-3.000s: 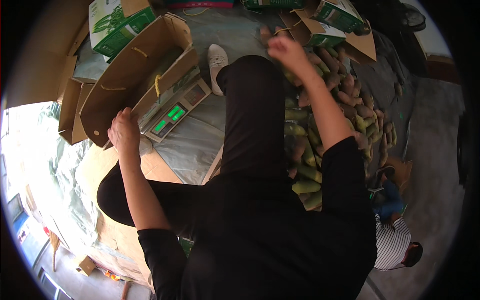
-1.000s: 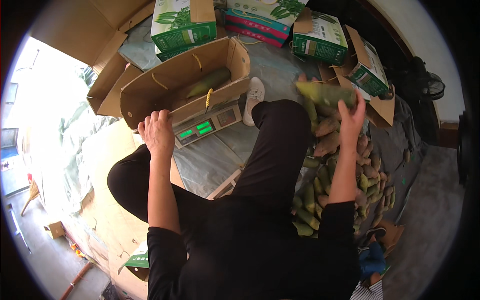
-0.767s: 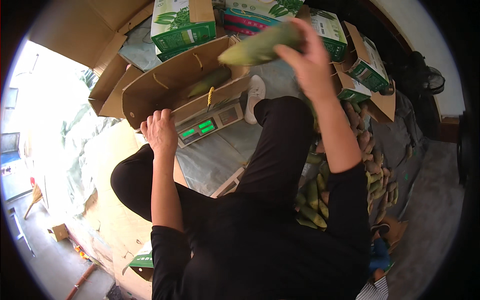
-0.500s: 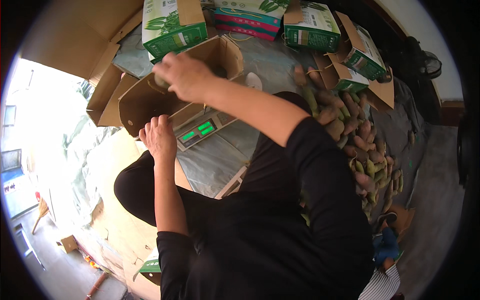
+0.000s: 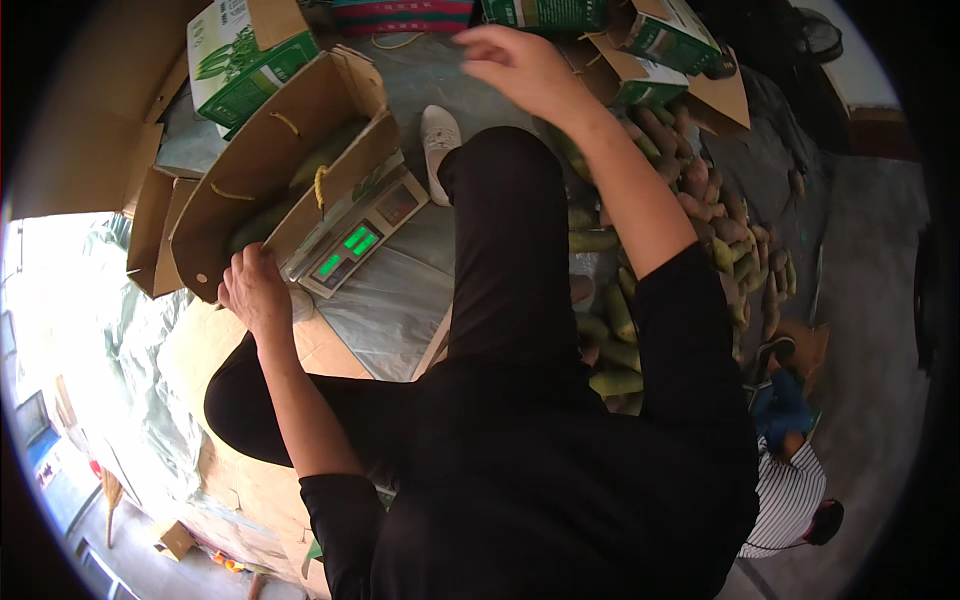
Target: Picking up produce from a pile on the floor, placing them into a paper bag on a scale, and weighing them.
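An open brown cardboard box (image 5: 262, 165) sits on a digital scale (image 5: 358, 243) with a lit green display. Long green vegetables (image 5: 322, 155) lie inside the box. My left hand (image 5: 256, 291) grips the near corner flap of the box. My right hand (image 5: 516, 62) hovers empty above my raised knee, fingers spread, between the box and a heap of long green and brownish vegetables (image 5: 700, 215) on the right.
Green and white cartons (image 5: 240, 52) stand behind the box, more of them (image 5: 662, 38) at the top right. A white shoe (image 5: 439, 130) rests beside the scale. Flat cardboard (image 5: 150, 230) lies left. A person in a striped top (image 5: 790, 500) crouches at the lower right.
My right hand took a green vegetable from the heap, carried it left into the box, let it go, and has swung back right, empty. My left hand stayed on the box flap.
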Demonstrator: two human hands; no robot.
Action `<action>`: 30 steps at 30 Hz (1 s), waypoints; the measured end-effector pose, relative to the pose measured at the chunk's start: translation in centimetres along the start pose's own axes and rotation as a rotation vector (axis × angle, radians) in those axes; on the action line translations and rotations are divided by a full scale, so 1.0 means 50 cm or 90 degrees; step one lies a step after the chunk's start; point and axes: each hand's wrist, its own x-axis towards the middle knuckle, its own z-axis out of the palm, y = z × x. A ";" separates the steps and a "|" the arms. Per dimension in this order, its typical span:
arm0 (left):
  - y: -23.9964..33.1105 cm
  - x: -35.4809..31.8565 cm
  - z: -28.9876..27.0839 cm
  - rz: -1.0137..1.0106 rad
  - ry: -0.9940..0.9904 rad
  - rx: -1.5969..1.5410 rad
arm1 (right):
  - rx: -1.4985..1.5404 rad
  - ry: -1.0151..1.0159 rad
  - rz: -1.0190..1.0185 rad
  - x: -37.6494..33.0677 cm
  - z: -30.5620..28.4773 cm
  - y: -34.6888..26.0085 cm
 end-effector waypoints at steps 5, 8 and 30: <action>0.036 0.015 0.013 0.003 -0.023 0.005 | -0.291 -0.007 0.202 -0.299 -0.066 0.348; 0.032 0.014 0.017 0.000 -0.038 0.022 | -0.451 -0.316 0.346 -0.494 0.000 0.415; -0.103 0.051 0.001 -0.071 0.044 -0.179 | -0.684 -0.630 0.075 -0.817 0.217 0.405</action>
